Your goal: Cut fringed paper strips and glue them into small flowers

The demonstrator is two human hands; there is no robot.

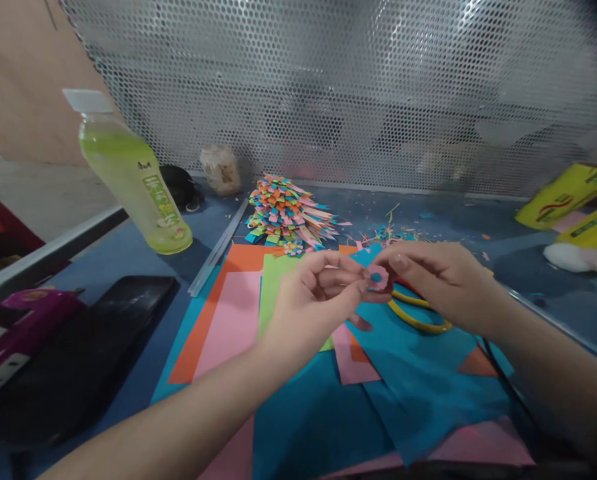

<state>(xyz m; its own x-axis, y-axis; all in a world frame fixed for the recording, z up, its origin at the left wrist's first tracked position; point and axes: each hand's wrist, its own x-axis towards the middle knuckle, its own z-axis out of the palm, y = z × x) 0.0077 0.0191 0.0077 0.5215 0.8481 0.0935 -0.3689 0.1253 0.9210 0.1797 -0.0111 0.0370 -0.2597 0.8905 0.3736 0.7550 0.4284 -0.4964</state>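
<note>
Near edge first: I see blue paper sheets [323,413] on the tabletop, with pink paper [483,443] peeking out at the bottom. At left, a dark flat object [93,347] lies beside a purple tool [13,333], cut off by the frame.

Over the sheets, my left hand [306,293] pinches a small pink paper flower [378,280] with a blue centre, thumb against fingers at its left edge. My right hand [443,277] is at the flower's other side, fingers bent, thumb near the petals; can't tell whether it grips. So the flower sits between both hands, up off the paper. A yellow handle [423,325] shows under the right hand.

Farther: orange [198,347] and green [273,293] paper left of centre, clear sticks [219,248] beside them, and a bottle [136,180] of yellow-green liquid. Beyond the left hand, a small multicoloured flower [292,249] lies before a heap of fringed paper [283,210]; scraps [391,235] to its right. Then a jar [220,170], yellow packets [566,197] far right, and the perforated metal panel [328,87] at the back.
</note>
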